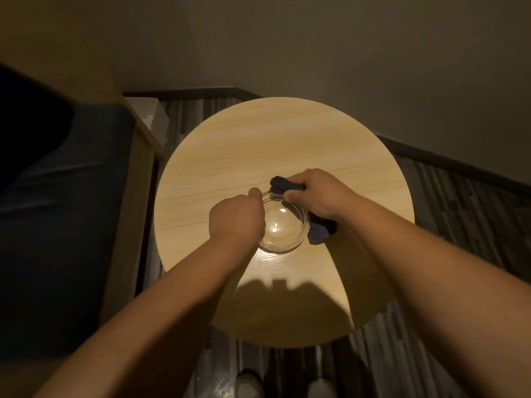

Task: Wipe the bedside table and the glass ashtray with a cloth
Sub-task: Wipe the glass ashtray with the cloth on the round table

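Dark bed [63, 196] at left, mostly in shadow, hard to read. Left hand [237, 218] fingers curled, gripping left rim of clear glass ashtray [283, 225], which sits mid round wooden table [258, 145]. Right hand [314, 193] fingers closed around dark blue cloth [283, 185] at ashtray's far-right rim; cloth tail partly hidden under wrist.
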A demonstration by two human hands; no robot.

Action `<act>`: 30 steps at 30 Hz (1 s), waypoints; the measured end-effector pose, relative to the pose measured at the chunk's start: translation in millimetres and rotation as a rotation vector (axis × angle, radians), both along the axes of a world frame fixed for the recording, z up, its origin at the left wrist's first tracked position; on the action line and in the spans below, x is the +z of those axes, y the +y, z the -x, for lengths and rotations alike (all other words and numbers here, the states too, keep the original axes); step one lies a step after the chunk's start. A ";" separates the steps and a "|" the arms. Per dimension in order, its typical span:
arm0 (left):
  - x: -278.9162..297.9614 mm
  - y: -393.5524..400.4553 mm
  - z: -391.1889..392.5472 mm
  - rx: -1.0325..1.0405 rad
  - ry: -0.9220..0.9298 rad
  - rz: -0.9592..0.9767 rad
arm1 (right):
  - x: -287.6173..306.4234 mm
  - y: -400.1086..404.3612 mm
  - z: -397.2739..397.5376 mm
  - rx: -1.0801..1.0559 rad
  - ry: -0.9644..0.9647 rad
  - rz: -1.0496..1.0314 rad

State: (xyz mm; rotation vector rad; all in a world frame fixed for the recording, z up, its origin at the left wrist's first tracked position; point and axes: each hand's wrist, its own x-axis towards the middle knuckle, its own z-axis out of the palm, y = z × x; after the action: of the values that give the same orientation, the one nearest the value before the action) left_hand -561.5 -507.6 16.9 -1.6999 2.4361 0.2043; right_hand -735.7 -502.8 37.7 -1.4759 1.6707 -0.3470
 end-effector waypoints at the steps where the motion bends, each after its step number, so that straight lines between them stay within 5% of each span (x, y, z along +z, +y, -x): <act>1: 0.5 0.8 0.5 0.013 0.005 -0.001 | -2.4 7.0 -0.1 -0.059 -0.012 0.024; 11: 5.4 10.7 4.0 0.193 0.004 -0.070 | -32.4 89.7 -48.7 -0.766 -0.179 0.047; 23: 5.9 -6.2 6.3 -0.184 -0.025 0.003 | 4.4 3.0 11.8 0.069 0.065 -0.016; 30: 3.4 5.0 11.5 -0.048 -0.038 -0.018 | -6.3 35.0 8.9 -0.197 -0.036 0.066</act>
State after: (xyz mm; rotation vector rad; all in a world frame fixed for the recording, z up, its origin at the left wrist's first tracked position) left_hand -573.0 -502.6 20.3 -1.6209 2.4370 0.1857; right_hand -744.6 -467.7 31.4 -1.3466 1.7948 -0.5379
